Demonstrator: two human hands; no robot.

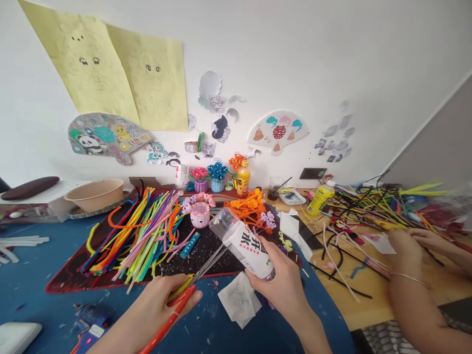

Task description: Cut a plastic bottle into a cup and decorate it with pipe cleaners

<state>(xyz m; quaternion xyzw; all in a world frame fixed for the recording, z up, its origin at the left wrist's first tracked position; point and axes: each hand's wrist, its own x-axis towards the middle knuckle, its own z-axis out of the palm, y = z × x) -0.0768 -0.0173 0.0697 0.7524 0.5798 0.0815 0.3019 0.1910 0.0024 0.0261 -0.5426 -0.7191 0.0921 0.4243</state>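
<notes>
My left hand (157, 300) is closed around the orange-red and yellow handles of a pair of scissors (173, 317). Their long metal blades reach up and to the right, against the side of a clear plastic bottle (250, 250) with a white label and Chinese characters. My right hand (283, 282) grips that bottle, which is tilted with its clear end toward the upper left. Whether the blades have cut into the plastic I cannot tell. Just below the bottle lies a crumpled white tissue (239, 300). A small pink pot (200, 215) stands behind the blades.
Many coloured pipe cleaners (143, 236) lie on a dark mat (70, 275) at the left. A glue gun (92, 324) rests at the lower left. Orange pipe-cleaner flowers (250, 201) and drink bottles stand behind. A co-worker's arms (413, 285) are at the right.
</notes>
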